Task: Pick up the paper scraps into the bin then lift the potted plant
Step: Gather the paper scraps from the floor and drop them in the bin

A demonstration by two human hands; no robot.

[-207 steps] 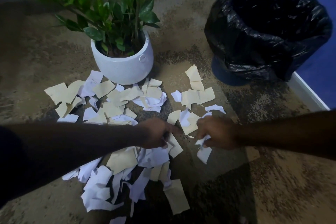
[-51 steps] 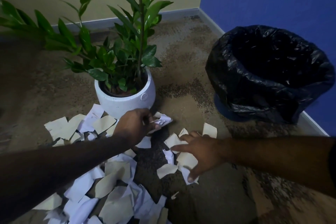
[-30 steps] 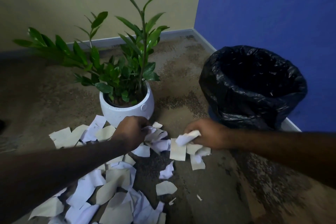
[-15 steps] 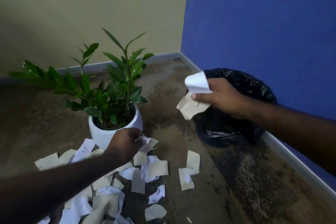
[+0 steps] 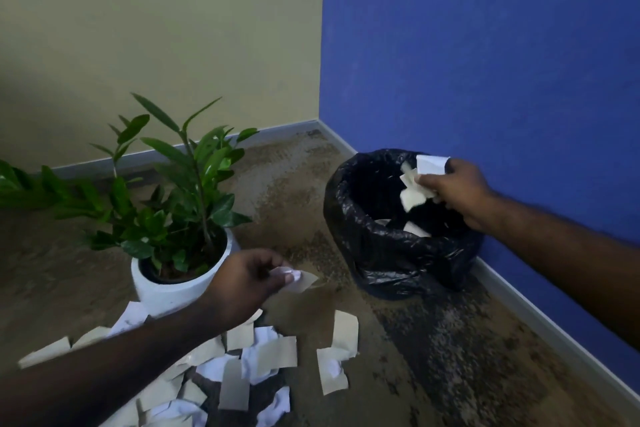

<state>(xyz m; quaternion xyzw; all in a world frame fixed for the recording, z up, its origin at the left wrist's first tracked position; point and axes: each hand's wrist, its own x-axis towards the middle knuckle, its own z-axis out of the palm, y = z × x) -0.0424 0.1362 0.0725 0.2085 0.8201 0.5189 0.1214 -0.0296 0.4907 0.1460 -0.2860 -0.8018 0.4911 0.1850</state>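
My right hand (image 5: 453, 192) is over the mouth of the black-lined bin (image 5: 388, 246), shut on a bunch of white and cream paper scraps (image 5: 420, 180). A few scraps lie inside the bin. My left hand (image 5: 244, 282) hovers just right of the white pot of the potted plant (image 5: 166, 288), pinching a small wad of scraps (image 5: 298, 279). Several more scraps (image 5: 270, 359) are strewn on the floor in front of the pot and under my left forearm.
The bin stands against the blue wall (image 5: 485, 62) and its skirting board. A beige wall (image 5: 156, 28) runs behind the plant, whose leaves (image 5: 180, 184) spread left and upward. The floor is mottled brown.
My right hand has carried its scraps rightward from beside the bin to above its opening. My left hand has lifted slightly with its wad. The view has tilted up.
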